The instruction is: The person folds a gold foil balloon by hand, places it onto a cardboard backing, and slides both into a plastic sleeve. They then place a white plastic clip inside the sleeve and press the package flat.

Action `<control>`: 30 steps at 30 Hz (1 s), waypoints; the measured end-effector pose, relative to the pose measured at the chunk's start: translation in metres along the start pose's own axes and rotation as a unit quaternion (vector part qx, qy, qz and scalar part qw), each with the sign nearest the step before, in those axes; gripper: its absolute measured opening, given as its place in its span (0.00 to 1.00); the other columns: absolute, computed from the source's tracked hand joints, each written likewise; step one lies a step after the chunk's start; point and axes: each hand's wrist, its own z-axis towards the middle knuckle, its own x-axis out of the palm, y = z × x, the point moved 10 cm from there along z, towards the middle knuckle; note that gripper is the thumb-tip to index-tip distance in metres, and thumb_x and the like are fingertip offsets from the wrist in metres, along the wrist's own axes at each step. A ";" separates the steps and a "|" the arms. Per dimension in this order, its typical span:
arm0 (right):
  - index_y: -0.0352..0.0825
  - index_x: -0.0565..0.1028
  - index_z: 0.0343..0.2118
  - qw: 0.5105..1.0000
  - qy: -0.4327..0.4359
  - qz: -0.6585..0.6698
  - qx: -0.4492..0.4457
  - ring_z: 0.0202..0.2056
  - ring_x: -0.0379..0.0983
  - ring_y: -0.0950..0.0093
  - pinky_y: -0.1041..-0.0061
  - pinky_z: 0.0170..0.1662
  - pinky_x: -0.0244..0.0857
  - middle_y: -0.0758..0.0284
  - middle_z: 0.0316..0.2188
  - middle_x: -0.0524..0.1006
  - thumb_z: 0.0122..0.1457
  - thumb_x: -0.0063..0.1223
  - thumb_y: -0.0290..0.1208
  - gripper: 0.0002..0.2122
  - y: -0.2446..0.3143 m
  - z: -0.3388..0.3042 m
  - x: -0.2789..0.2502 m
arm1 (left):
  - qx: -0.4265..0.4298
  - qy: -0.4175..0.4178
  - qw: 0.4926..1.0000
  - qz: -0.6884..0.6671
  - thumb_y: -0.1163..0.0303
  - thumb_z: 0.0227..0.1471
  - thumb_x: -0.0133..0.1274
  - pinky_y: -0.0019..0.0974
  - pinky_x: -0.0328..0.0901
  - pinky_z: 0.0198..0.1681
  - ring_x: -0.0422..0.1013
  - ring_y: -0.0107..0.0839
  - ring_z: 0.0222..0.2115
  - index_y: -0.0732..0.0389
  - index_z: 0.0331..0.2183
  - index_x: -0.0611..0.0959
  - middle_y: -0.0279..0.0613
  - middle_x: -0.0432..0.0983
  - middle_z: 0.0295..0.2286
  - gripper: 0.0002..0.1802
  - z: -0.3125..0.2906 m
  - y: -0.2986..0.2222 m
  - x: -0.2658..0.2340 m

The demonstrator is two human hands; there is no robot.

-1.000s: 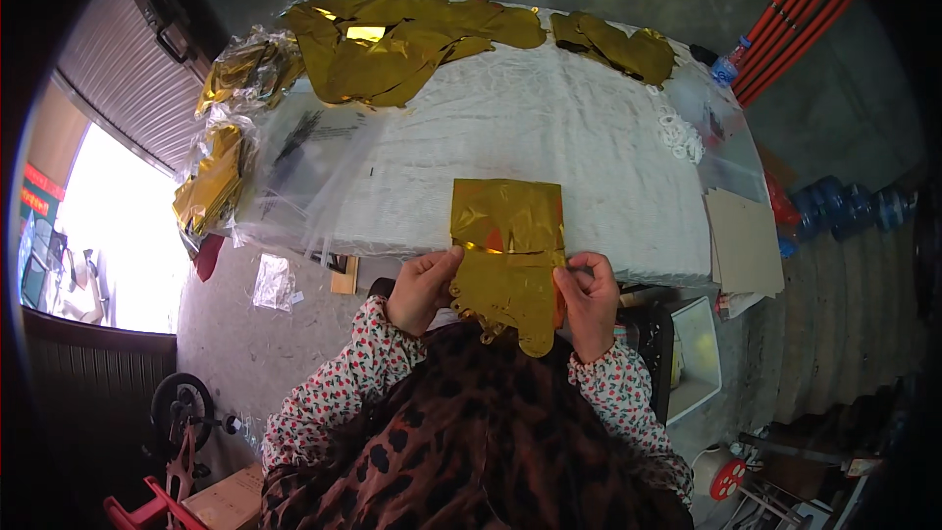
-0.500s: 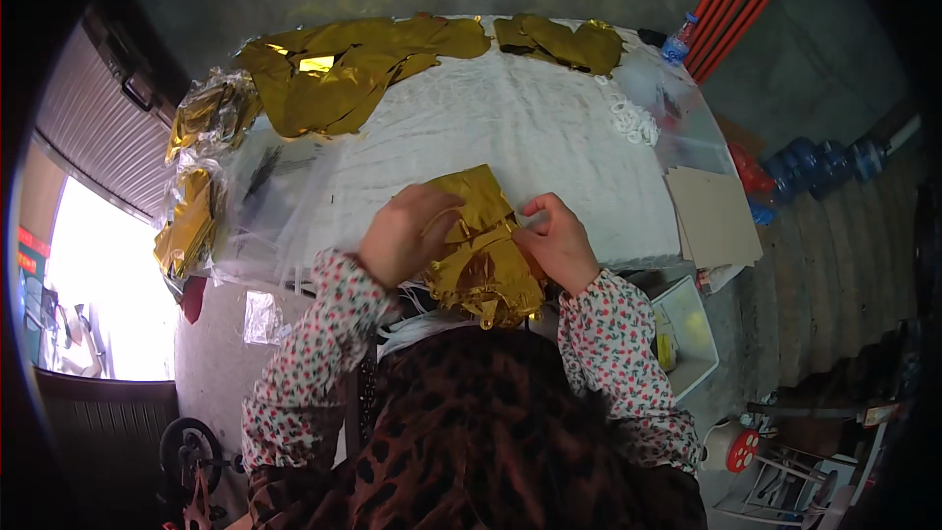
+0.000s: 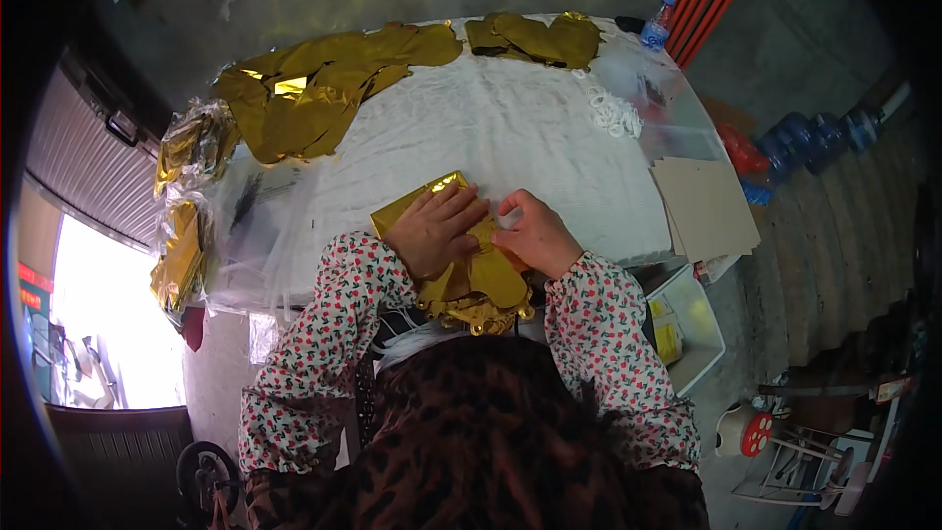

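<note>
The left hand (image 3: 439,229) lies palm down on a gold foil piece (image 3: 481,280), its fingers stretched out and nearly flat, a grip that presses and does not close. The right hand (image 3: 542,236) is at the foil's right side, thumb and forefinger slightly parted and the other fingers curled; whether it pinches the foil, I cannot tell. The foil sits at the near edge of the white-covered bench (image 3: 510,128), in front of the person's body. It looks only partly flattened: the far corner beyond the left hand is smooth and square, while the near end is bunched, with a tabbed rim. White strands (image 3: 400,342) lie just below it.

Farther out, loose gold foil sheets (image 3: 324,98) and a smaller foil pile (image 3: 530,42) lie unwrapped along the far edge, while two foil bundles (image 3: 179,245) at the left are in clear plastic. How many pieces are finished cannot be told. To the right are a white cord coil (image 3: 616,115) and cardboard sheets (image 3: 702,206).
</note>
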 end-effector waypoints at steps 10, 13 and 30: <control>0.35 0.69 0.40 1.000 0.010 -0.016 0.006 0.25 0.72 0.76 0.76 0.29 0.67 0.65 0.24 0.74 0.49 0.60 0.28 0.16 0.001 0.003 0.002 | -0.004 0.050 0.998 0.040 0.47 0.55 0.46 0.53 0.43 0.62 0.46 0.52 0.62 0.45 0.61 0.61 0.53 0.51 0.60 0.34 -0.001 -0.009 0.000; 0.35 0.69 0.39 1.000 0.027 0.001 0.012 0.27 0.72 0.75 0.75 0.30 0.67 0.64 0.25 0.74 0.48 0.60 0.29 0.15 0.000 0.002 0.003 | -0.001 0.049 0.998 0.038 0.49 0.54 0.48 0.55 0.45 0.62 0.46 0.53 0.62 0.46 0.61 0.61 0.54 0.51 0.60 0.35 -0.003 -0.011 -0.003; 0.34 0.73 0.37 0.985 -0.049 -0.113 -0.120 0.24 0.73 0.67 0.70 0.31 0.68 0.63 0.23 0.76 0.55 0.54 0.29 0.08 0.033 -0.035 -0.029 | -0.021 0.053 0.998 0.017 0.51 0.52 0.52 0.53 0.45 0.62 0.46 0.53 0.62 0.47 0.59 0.65 0.53 0.50 0.61 0.35 -0.003 -0.009 -0.006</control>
